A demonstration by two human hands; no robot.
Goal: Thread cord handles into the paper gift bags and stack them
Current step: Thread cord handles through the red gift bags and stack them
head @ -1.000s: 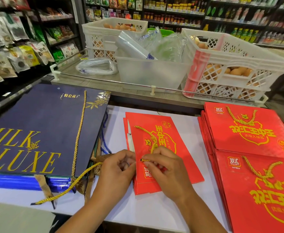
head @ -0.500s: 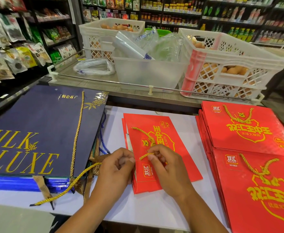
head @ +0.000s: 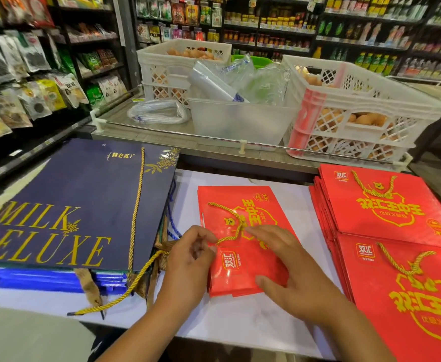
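On the left a navy gift bag [head: 65, 205] tops a blue pile, a loose gold cord [head: 125, 291] trailing off it over the white tabletop [head: 240, 322]. In the middle the left hand [head: 188, 265] seems to pinch the end of the gold handle [head: 229, 220] at the small red bag [head: 242, 241], while the right hand [head: 290, 278], pinching that cord a moment ago, has let go and lies flat on the bag, grip released, so this handle looks threaded. To the right waits the finished red stack [head: 397, 244]; egg crates [head: 357, 111] and shop shelves stand behind
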